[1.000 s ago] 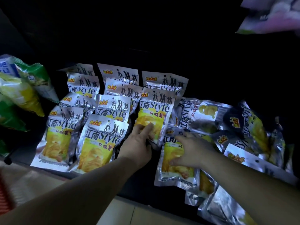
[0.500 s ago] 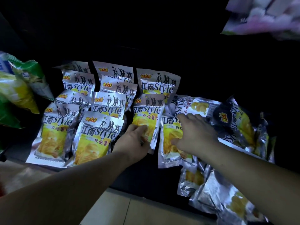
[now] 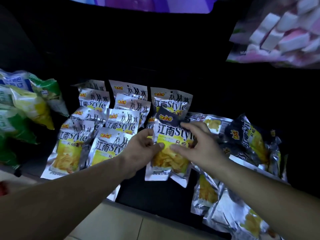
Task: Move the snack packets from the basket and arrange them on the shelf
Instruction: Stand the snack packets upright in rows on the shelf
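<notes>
Silver and yellow snack packets lie in overlapping rows [image 3: 121, 122] on the dark shelf [image 3: 155, 193]. One of them, the front packet [image 3: 170, 158], sits at the near end of the third column. My left hand [image 3: 140, 151] pinches its left edge between thumb and fingers. My right hand [image 3: 199, 144] lies on its right side with fingers spread over the print. A loose heap of the same packets [image 3: 242, 141] lies unsorted to the right. The basket is not in view.
Green and yellow chip bags [image 3: 22, 108] crowd the shelf's left end. A pink and white bag [image 3: 280, 33] hangs at the upper right. More loose packets [image 3: 225, 212] spill over the shelf's front edge at the lower right. Pale floor shows below.
My right hand slid a packet from the right heap leftwards onto the front of the third column. My left hand shifted from the packet beneath to this one's left edge.
</notes>
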Available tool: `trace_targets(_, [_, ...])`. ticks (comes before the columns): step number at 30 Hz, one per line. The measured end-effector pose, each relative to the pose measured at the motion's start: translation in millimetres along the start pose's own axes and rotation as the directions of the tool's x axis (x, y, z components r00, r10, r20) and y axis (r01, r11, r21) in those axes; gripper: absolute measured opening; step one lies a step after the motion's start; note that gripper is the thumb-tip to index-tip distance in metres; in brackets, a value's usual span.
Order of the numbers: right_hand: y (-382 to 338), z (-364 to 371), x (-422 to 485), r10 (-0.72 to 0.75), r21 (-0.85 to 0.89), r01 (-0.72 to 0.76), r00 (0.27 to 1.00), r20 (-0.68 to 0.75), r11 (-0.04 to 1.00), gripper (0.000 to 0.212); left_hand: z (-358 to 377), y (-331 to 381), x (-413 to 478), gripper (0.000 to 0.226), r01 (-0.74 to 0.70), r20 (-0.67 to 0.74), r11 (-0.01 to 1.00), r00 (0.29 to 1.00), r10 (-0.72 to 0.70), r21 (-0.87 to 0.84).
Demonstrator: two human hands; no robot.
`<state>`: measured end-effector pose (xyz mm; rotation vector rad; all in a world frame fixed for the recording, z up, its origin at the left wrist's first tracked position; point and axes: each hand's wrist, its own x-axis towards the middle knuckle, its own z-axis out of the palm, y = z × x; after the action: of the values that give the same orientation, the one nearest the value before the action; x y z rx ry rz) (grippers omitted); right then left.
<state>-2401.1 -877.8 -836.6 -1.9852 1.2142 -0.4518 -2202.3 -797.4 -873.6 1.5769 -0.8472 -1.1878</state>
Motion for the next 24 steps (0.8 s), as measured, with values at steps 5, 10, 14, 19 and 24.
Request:
trace_targets(5, [-9.6,21.6,13.6,0.227,0.402,-0.226,0.973,0.047,0.887,0.074,-31.2,-8.4,-1.3,0.018,-0.040,0.016,0.992,0.999,0.038,0.118])
trace_targets(10, [-7.1,48.8,25.7,0.210,0.325,-0.202,0.978,0.010,0.924,0.073,-24.6,-12.3,-1.3,0.045,-0.059,-0.217,0.916,0.964,0.156,0.398])
trace_targets(14, [1.1,69.2,34.3,0.225,0.281,-0.226,0.974,0.037,0.933,0.085,-10.4,-12.6,-17.5,0.067,-0.122,-0.051,0.683,0.972,0.227,0.720])
trace_targets(19, [4.9,74.7,48.4,0.224,0.202,-0.227,0.974,0.038,0.953,0.086,11.9,-37.7,-27.3,0.083,0.040,0.024,0.586,0.995,-0.101,0.809])
trace_targets(24, [14.9,62.3,63.8,0.225,0.107,-0.218,0.972,-0.063,0.970,0.053,16.6,-51.0,-23.2,0.084,0.054,0.027,0.667,0.994,-0.110,0.743])
